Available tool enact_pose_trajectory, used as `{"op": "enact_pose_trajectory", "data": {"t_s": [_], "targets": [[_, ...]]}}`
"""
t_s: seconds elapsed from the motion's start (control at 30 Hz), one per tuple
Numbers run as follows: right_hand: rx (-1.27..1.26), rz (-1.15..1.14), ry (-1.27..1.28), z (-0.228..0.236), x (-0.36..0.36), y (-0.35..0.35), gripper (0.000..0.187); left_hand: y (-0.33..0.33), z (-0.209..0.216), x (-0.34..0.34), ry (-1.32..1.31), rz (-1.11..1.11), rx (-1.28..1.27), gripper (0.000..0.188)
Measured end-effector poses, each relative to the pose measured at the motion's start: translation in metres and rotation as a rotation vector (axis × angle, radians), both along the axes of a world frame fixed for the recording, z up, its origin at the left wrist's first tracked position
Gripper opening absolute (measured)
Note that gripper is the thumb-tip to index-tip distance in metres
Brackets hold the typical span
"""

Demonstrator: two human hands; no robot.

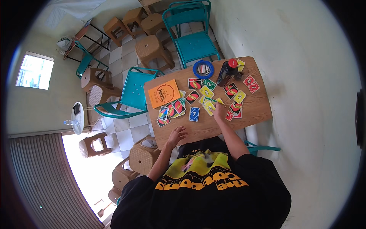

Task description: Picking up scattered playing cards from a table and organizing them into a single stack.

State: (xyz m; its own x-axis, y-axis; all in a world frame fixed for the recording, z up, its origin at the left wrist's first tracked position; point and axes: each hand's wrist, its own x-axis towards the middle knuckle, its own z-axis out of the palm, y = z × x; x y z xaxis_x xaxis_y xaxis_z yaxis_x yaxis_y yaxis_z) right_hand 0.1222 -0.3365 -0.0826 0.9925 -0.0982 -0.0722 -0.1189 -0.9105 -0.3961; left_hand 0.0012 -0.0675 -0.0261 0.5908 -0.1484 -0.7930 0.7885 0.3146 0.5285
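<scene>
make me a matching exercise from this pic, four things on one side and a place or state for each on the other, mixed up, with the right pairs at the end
Things
1. orange book
2. dark bottle
3. right hand
4. left hand

Places and states
a. at the yellow cards
b. topped with a red cap
c. at the near edge of the table
d. on the table's far left corner

Pairs: 1-d, 2-b, 3-a, 4-c
</scene>
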Motion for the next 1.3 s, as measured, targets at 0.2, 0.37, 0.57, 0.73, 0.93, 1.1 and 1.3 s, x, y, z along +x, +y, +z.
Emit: {"op": "enact_pose_trajectory", "data": {"t_s": [0.2, 0.37, 0.57, 0.73, 0.93, 1.1, 1.3], "targets": [[0.112, -0.052, 0.063, 0.005, 0.003, -0.003, 0.025, 0.002, 0.003, 0.002, -0.012, 0.003, 0.002, 0.046], [0.296, -0.04, 0.076, 0.027, 0.003, 0.004, 0.02, -0.004, -0.005, 0.005, -0.063, -0.01, -0.041, 0.047], [0.846, 0.262, 0.353, 0.071, -0.013, 0.054, 0.023, -0.029, -0.008, 0.018, -0.157, 0.082, -0.215, 0.046], [0.824, 0.384, 0.463, 0.073, -0.024, 0.067, 0.019, -0.038, 0.007, 0.029, -0.214, 0.315, -0.407, 0.038], [0.079, 0.17, -0.024, 0.034, -0.004, 0.027, 0.035, -0.028, 0.014, 0.025, -0.177, 0.359, -0.352, 0.039], [-0.142, 0.185, 0.135, 0.033, 0.007, 0.016, 0.05, -0.016, 0.011, 0.012, -0.149, 0.344, -0.351, 0.039], [-0.069, 0.171, 0.202, 0.011, 0.015, 0.009, 0.042, -0.018, 0.015, 0.012, -0.126, 0.303, -0.362, 0.04]]}}
